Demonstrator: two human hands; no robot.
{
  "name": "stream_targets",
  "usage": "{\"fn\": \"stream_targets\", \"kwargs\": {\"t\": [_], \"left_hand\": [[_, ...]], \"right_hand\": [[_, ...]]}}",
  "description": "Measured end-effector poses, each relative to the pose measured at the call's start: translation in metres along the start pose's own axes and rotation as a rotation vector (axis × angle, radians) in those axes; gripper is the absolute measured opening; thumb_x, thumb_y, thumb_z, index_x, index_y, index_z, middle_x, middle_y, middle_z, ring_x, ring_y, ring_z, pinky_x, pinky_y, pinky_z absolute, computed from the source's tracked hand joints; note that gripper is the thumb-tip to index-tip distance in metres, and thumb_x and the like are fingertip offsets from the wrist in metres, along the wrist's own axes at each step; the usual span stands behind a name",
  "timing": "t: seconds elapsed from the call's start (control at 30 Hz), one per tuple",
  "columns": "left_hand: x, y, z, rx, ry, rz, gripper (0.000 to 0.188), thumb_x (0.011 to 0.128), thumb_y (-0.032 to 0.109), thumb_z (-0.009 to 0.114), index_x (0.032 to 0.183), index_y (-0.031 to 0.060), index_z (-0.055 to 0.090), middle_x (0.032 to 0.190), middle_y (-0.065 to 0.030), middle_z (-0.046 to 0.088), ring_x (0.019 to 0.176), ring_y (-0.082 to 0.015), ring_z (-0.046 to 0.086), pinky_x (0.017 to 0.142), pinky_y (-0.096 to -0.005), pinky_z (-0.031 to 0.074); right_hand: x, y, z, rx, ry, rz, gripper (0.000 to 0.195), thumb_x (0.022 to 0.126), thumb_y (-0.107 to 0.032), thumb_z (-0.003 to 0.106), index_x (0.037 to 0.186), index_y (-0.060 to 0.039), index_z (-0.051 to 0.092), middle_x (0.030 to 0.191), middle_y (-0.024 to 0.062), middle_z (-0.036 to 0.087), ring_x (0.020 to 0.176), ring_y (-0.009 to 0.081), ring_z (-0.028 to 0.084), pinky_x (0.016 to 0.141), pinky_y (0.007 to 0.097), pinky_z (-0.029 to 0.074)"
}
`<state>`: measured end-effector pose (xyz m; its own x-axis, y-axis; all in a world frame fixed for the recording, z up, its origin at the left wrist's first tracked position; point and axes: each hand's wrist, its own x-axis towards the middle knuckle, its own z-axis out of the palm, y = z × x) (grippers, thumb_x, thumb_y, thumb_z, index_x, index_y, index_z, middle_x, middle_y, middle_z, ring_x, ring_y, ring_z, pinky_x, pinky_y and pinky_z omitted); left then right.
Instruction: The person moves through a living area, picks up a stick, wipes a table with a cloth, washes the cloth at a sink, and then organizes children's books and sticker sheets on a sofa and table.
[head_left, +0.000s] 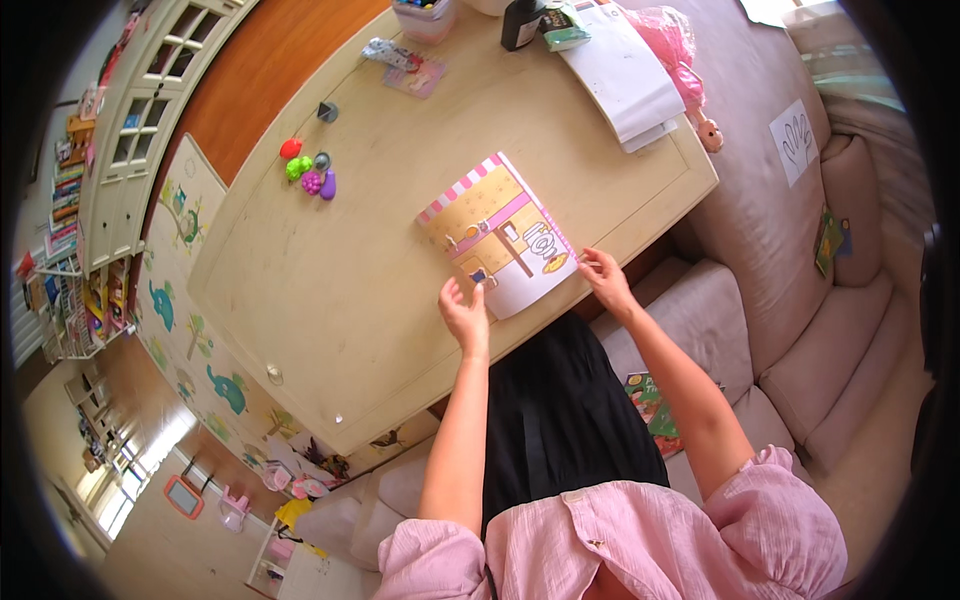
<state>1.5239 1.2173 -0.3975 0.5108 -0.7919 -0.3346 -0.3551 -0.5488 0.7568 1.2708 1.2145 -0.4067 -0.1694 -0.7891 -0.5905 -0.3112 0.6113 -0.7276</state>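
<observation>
A colourful illustrated paper sheet (506, 240), printed with a kitchen-like scene and pink striped borders, is in front of me at the table's near edge. It bows upward slightly between my hands. My left hand (466, 319) holds its lower left corner, thumb over the paper and the other fingers beside the edge. At the lower right corner, my right hand (609, 285) pinches the border between thumb and fingers. The fingertips behind the paper are partly hidden. Beneath the sheet lies the cream wooden table (375, 300).
Toy pieces, including a purple one (328, 185), sit toward the left. Farther back are a pink card (420, 77), a pen tub (424, 19), a black bottle (520, 26), white papers (626, 82) and a pink-dressed doll (686, 82). A beige sofa (795, 360) stands at right.
</observation>
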Motion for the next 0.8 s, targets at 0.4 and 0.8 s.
{"fn": "stream_targets", "kwargs": {"t": [0.4,0.8], "left_hand": [[0.001,0.010,-0.006,-0.537,-0.401,-0.548,0.066,0.073,0.025,0.073,0.122,0.0038,0.034,0.115,-0.0105,0.050,0.104,-0.0188,0.048,0.087,-0.0352,0.040],[-0.051,-0.016,0.022,0.146,-0.176,0.136,0.090,0.072,0.021,0.069,0.136,-0.0022,0.009,0.137,-0.0238,0.022,0.126,-0.0338,0.028,0.103,-0.0405,0.025]], "right_hand": [[0.017,-0.033,-0.004,-0.108,-0.075,0.004,0.034,0.080,-0.024,0.059,0.108,-0.0054,0.057,0.097,0.0104,0.054,0.081,0.0196,0.056,0.076,0.0300,0.046],[-0.035,-0.080,0.013,0.266,-0.532,-0.057,0.028,0.070,0.002,0.044,0.089,-0.0053,0.064,0.110,0.0098,0.056,0.104,0.0247,0.052,0.092,0.0318,0.037]]}}
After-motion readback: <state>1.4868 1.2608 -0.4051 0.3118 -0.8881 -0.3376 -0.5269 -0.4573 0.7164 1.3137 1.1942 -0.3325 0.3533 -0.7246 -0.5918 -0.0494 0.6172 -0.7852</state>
